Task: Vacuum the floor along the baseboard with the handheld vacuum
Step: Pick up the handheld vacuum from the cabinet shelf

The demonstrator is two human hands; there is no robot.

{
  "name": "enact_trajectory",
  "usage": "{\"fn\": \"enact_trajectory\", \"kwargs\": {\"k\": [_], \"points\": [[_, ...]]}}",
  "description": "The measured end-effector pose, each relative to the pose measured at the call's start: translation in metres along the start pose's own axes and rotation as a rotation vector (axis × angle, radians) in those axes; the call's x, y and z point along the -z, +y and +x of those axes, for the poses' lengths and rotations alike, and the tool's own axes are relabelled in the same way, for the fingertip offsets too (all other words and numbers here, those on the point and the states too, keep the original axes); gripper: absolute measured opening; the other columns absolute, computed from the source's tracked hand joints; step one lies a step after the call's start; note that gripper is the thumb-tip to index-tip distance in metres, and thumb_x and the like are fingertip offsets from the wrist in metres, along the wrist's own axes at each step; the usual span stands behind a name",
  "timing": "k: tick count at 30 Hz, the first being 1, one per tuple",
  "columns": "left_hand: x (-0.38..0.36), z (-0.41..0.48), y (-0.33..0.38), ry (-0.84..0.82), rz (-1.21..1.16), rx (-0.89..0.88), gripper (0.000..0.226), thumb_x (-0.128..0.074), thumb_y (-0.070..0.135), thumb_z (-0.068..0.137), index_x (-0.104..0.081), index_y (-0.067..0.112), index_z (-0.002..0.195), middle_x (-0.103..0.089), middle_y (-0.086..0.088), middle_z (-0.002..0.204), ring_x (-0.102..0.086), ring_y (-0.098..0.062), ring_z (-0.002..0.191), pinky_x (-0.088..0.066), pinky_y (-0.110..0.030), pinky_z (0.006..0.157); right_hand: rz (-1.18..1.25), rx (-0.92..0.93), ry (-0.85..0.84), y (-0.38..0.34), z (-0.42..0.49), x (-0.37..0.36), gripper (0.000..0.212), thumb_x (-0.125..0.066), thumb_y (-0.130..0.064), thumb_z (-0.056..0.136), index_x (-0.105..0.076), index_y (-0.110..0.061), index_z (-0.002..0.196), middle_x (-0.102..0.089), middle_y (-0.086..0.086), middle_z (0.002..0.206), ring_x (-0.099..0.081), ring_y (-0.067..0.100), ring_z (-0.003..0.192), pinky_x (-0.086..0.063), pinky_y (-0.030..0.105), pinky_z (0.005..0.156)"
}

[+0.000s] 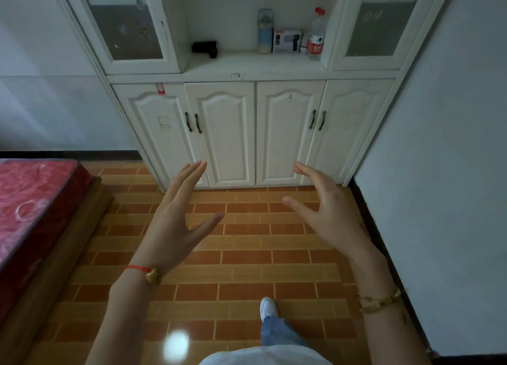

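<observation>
Both hands, left hand (175,216) and right hand (326,208), hover spread and empty over brick-patterned tile floor (247,268), the small black handheld vacuum (206,48) lying on the white cabinet shelf (247,63).

From my remote seat, the floor (247,257) under both open palms looks like glazed tile in a brick pattern, glossy enough to throw a bright glare spot back near my left forearm. Beyond the fingertips, the cabinet (255,134) reads as white painted wood, satin and scuffed, with dark metal-looking door handles (193,122). Its upper doors (129,27) hold frosted glass panes. On the ledge above, the handheld vacuum (206,48) seems matt black plastic; the box (287,41) beside it is printed card, and the bottle (317,37) clear plastic. Outside my left hand (175,222), the mattress (30,200) wears shiny red patterned cloth. Outside my right hand (326,214), the baseboard (375,235) is dark and glossy below a matt painted wall (439,172).
</observation>
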State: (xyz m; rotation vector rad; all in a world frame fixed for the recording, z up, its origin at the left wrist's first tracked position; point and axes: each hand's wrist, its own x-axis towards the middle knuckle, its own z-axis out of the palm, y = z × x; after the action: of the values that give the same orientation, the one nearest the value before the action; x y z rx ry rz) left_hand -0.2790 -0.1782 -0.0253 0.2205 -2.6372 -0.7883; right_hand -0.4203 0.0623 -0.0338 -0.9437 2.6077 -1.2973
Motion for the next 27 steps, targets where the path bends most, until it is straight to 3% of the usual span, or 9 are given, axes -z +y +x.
{"fn": "enact_trajectory", "kwargs": {"k": [9,19,27], "points": [[-0.025,0.121,-0.006,0.021,0.007,0.013,0.087,-0.061,0.046,0.082,-0.018,0.027,0.155,-0.017,0.01,0.162,-0.01,-0.003,0.149,-0.015,-0.023,0.115,0.024,0.054,-0.008,0.044,0.132,0.032,0.073,-0.057,-0.061,0.086,-0.033,-0.038,0.151,-0.039,-0.025,0.145,-0.028,-0.013,0.133,-0.018,0.003,0.099],[-0.036,0.201,-0.048,0.046,0.004,0.085,0.087,-0.058,0.051,0.081,-0.019,0.027,0.155,-0.019,0.01,0.162,-0.011,-0.006,0.15,-0.021,-0.036,0.119,0.043,0.09,-0.105,0.07,0.244,0.014,0.071,-0.061,-0.053,0.088,-0.035,-0.036,0.151,-0.043,-0.017,0.148,-0.033,-0.005,0.137,-0.018,0.001,0.1],[-0.036,0.288,-0.117,0.091,0.0,0.116,0.085,-0.059,0.05,0.083,-0.018,0.029,0.155,-0.018,0.013,0.161,-0.009,-0.003,0.149,-0.018,-0.03,0.117,0.065,0.115,-0.157,0.081,0.359,-0.032,0.068,-0.063,-0.051,0.088,-0.038,-0.034,0.15,-0.045,-0.018,0.146,-0.035,-0.003,0.137,-0.021,0.005,0.103]]}}
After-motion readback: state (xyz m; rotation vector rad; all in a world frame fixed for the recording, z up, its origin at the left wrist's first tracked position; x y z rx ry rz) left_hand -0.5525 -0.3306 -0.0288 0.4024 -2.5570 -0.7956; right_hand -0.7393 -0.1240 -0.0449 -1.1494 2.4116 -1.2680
